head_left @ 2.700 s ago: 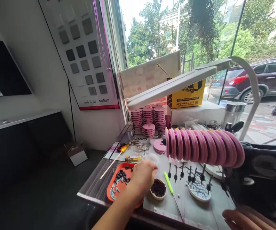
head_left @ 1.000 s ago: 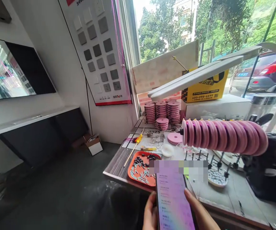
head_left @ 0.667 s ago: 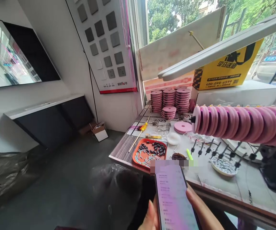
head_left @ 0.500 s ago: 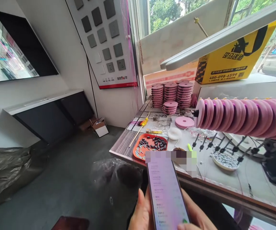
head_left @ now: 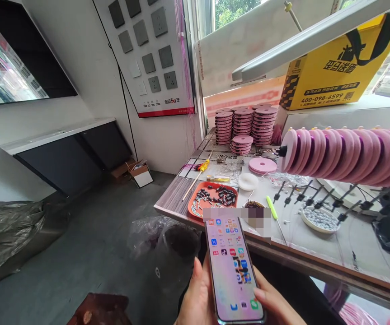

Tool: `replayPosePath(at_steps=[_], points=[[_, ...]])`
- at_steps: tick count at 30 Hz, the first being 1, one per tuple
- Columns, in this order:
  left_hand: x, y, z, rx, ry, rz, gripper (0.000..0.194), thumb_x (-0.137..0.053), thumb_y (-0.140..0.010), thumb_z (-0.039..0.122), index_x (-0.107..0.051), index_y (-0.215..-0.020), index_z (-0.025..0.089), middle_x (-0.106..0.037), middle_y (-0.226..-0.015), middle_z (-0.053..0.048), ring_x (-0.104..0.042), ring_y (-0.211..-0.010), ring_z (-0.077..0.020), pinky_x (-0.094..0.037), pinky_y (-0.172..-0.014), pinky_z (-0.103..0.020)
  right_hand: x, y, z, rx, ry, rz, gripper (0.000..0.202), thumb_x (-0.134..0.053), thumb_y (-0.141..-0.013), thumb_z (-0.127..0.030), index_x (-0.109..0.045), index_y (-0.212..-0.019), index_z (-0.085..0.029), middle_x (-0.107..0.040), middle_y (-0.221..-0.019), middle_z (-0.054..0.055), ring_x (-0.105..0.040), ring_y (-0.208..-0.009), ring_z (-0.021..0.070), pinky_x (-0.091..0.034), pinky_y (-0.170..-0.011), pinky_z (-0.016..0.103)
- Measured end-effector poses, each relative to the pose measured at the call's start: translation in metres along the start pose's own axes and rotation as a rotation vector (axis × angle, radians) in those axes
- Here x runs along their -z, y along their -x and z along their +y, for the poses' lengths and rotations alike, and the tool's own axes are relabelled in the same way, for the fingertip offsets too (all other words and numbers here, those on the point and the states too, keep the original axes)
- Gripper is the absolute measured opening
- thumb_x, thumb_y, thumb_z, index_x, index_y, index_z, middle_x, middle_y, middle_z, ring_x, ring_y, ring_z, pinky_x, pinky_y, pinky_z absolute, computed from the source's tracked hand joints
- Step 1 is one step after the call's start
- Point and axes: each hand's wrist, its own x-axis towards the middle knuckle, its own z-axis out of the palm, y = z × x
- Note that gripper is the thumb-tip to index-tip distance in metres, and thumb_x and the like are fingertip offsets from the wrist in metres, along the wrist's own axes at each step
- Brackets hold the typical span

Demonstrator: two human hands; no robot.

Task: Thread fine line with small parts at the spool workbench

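A smartphone [head_left: 230, 275] is held upright in front of me at the bottom of the head view, its lit screen filled with app icons. My left hand [head_left: 196, 295] grips its left edge, the thumb along the side. On the other side my right hand [head_left: 274, 295] is closed on the lower right edge, with its thumb tip at the screen's border. The phone's top end is covered by a blurred patch. Just beyond it lies an orange tray [head_left: 192, 205] of small black and metal parts.
A rod of pink discs [head_left: 342, 155] spans the right side above a row of black-tipped pins. Pink spools [head_left: 242, 124] are stacked at the back. A dish of small grey pieces [head_left: 320, 220], a green-handled tool [head_left: 272, 207] and a yellow bag [head_left: 337, 67] are also there.
The phone's screen has switched from a text list to a home screen of icons. The whole phone shows now, lower edge included. The view has shifted slightly.
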Motion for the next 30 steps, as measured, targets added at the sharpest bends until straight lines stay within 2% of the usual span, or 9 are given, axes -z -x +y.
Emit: replayPosePath(at_steps=[2,4,6,8,10,14,17,25,30], points=[[0.002,-0.001,-0.001,-0.001,0.01,-0.014,0.055,-0.036,-0.082,0.065,-0.052,-0.125,0.035,-0.064,-0.11,-0.009,-0.06,-0.101,-0.03,-0.043,-0.087,-0.051,0.002,-0.002,0.004,0.023,-0.048,-0.066,0.06,-0.068,-0.068,-0.045,-0.057,-0.122,-0.021,-0.067,-0.082,0.003,-0.047,-0.045,0.0093,-0.036,-0.043,0.018],[0.004,-0.001,-0.003,-0.001,0.011,-0.01,0.055,-0.032,-0.083,0.065,-0.053,-0.125,0.035,-0.064,-0.111,-0.009,-0.06,-0.1,-0.03,-0.044,-0.086,-0.051,0.002,-0.002,0.006,0.022,-0.096,-0.091,0.057,-0.067,-0.064,-0.034,-0.059,-0.119,-0.022,-0.066,-0.075,0.002,-0.045,-0.046,0.0084,-0.03,-0.042,0.015],[0.004,-0.001,-0.003,0.009,0.008,-0.008,0.055,-0.03,-0.084,0.065,-0.054,-0.124,0.035,-0.063,-0.113,-0.009,-0.061,-0.1,-0.0299,-0.045,-0.086,-0.051,0.001,0.0,0.005,-0.005,-0.127,-0.056,0.058,-0.064,-0.061,-0.024,-0.059,-0.119,-0.024,-0.065,-0.075,0.0,-0.047,-0.051,0.0088,-0.031,-0.045,0.013],[0.005,-0.001,-0.002,0.021,0.002,-0.013,0.054,-0.031,-0.083,0.065,-0.054,-0.122,0.036,-0.063,-0.115,-0.009,-0.061,-0.1,-0.0299,-0.046,-0.085,-0.051,0.001,0.002,0.005,-0.019,-0.126,-0.014,0.058,-0.063,-0.062,-0.021,-0.058,-0.12,-0.025,-0.064,-0.076,-0.001,-0.05,-0.054,0.0097,-0.035,-0.048,0.014],[0.005,-0.001,-0.002,0.033,-0.008,-0.008,0.053,-0.033,-0.083,0.066,-0.055,-0.122,0.037,-0.062,-0.116,-0.008,-0.061,-0.1,-0.03,-0.046,-0.085,-0.051,0.002,0.002,0.006,0.006,-0.088,-0.026,0.058,-0.064,-0.064,-0.027,-0.056,-0.122,-0.023,-0.064,-0.075,0.0,-0.049,-0.051,0.01,-0.036,-0.047,0.016],[0.008,-0.001,-0.001,0.039,-0.024,0.015,0.054,-0.036,-0.082,0.066,-0.051,-0.125,0.038,-0.061,-0.118,-0.008,-0.06,-0.102,-0.0309,-0.046,-0.085,-0.052,0.009,-0.006,0.013,0.039,0.052,-0.042,0.068,-0.065,-0.067,-0.055,-0.052,-0.124,-0.021,-0.064,-0.075,0.002,-0.045,-0.042,0.0102,-0.039,-0.043,0.021],[0.012,-0.001,-0.003,0.042,-0.025,0.016,0.056,-0.036,-0.082,0.065,-0.047,-0.129,0.037,-0.061,-0.119,-0.009,-0.06,-0.103,-0.0314,-0.046,-0.086,-0.053,0.011,-0.009,0.016,0.037,0.077,-0.023,0.072,-0.064,-0.067,-0.063,-0.052,-0.124,-0.02,-0.064,-0.075,0.003,-0.046,-0.042,0.0113,-0.044,-0.045,0.024],[0.015,-0.003,-0.006,0.035,-0.049,0.042,0.055,-0.037,-0.083,0.063,-0.044,-0.131,0.037,-0.062,-0.117,-0.008,-0.061,-0.101,-0.0297,-0.045,-0.087,-0.049,0.009,-0.01,0.018,0.08,0.045,-0.01,0.059,-0.068,-0.069,-0.061,-0.062,-0.108,-0.017,-0.06,-0.069,0.002,-0.04,-0.046,0.008,-0.027,-0.037,0.015],[0.017,-0.003,-0.006,0.037,-0.069,0.029,0.056,-0.037,-0.083,0.063,-0.05,-0.128,0.031,-0.063,-0.114,-0.01,-0.061,-0.1,-0.03,-0.045,-0.087,-0.049,0.009,-0.008,0.019,0.115,0.034,-0.016,0.055,-0.066,-0.073,-0.059,-0.061,-0.11,-0.018,-0.057,-0.066,0.0,-0.04,-0.044,0.0084,-0.029,-0.038,0.016]])
